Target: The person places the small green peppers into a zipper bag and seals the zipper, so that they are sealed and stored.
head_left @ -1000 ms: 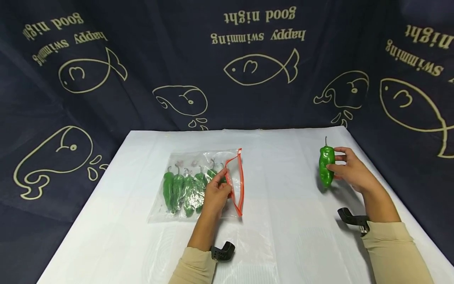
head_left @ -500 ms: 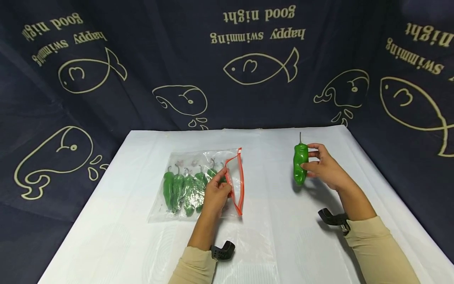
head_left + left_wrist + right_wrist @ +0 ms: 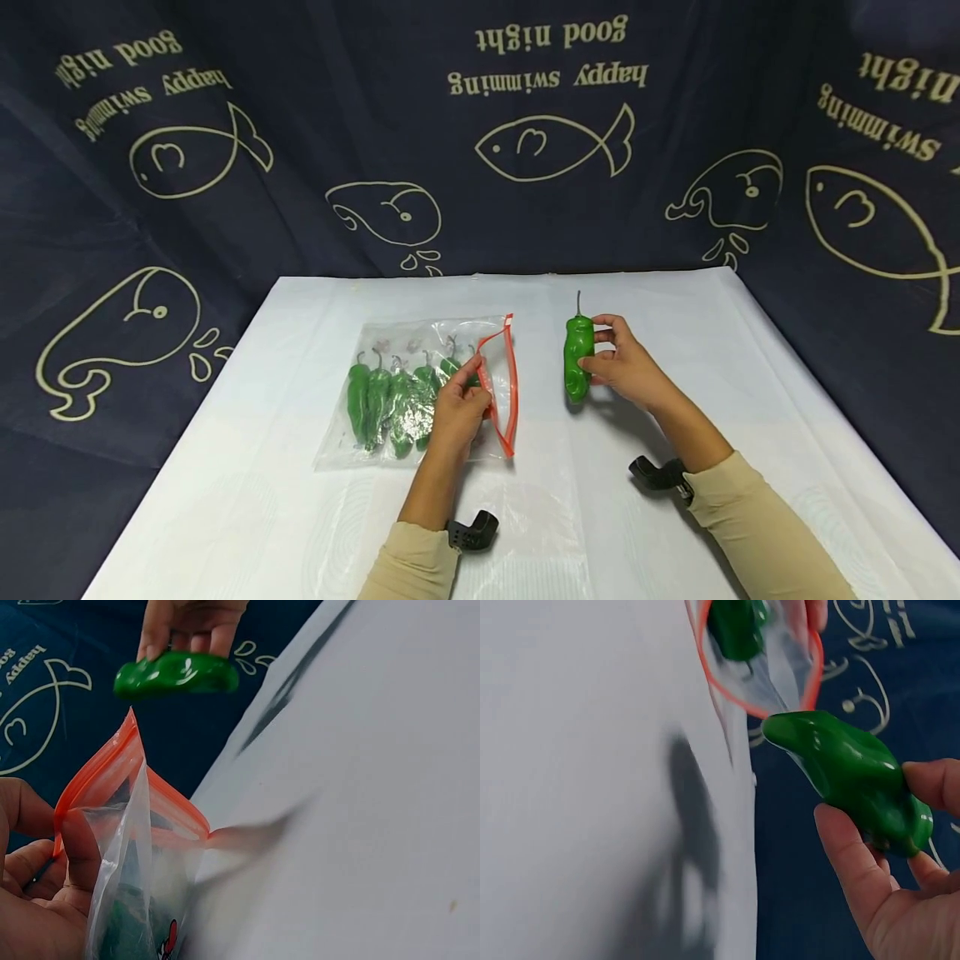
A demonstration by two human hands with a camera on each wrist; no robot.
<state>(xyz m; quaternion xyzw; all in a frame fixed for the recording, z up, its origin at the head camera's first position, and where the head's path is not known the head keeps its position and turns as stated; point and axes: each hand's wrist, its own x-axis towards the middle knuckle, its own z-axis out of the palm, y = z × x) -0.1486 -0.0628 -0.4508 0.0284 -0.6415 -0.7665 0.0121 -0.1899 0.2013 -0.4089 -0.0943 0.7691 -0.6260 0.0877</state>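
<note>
My left hand (image 3: pixel 457 410) pinches the red rim of a clear zip bag (image 3: pixel 498 417) lying on the table, and its mouth gapes to the right. Several green peppers (image 3: pixel 378 400) lie side by side inside, stems pointing to the far edge; my hand covers part of them. Just right of the mouth, my right hand (image 3: pixel 624 362) holds another green pepper (image 3: pixel 577 358) between thumb and fingers, its thin stem pointing away. In the right wrist view this pepper (image 3: pixel 847 769) overlaps the bag's open red rim (image 3: pixel 817 671). The left wrist view shows the bag's mouth (image 3: pixel 135 787) spread below the held pepper (image 3: pixel 176 675).
A white cloth covers the table (image 3: pixel 247 517). Behind and beside it hangs a dark blue curtain (image 3: pixel 405 125) with fish and whale drawings. Each wrist wears a black camera mount, such as the left one (image 3: pixel 474 532).
My right hand has carried the pepper left across the table, from near the right edge to beside the bag's mouth. The left hand and the bag have stayed in place.
</note>
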